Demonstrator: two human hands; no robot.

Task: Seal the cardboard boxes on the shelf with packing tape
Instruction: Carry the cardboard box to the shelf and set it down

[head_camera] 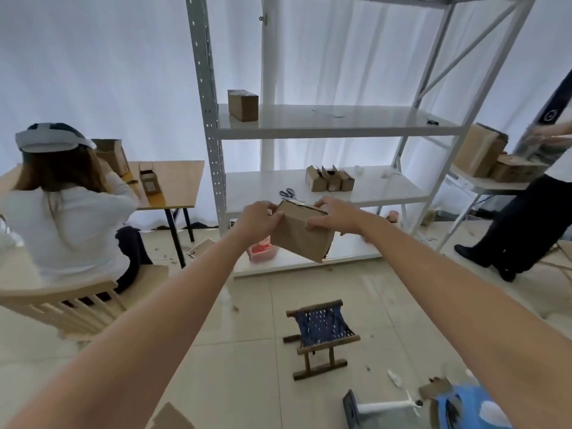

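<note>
White curtains (93, 72) are hung behind the shelf (387, 187). Before it, a cardboard box (297, 235) is gripped by the left hand (257, 221) and right hand (335, 215), fingers curled.

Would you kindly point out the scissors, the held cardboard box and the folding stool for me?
scissors (287, 192), head view, on the middle of the pair, lying on the shelf.
held cardboard box (297, 235), head view, on its broad brown face.
folding stool (320, 325), head view, on the blue woven seat.

No words, labels, brands or numbers can be read; a round mark (550, 115) on a dark panel (561, 93) is blurred.
</note>
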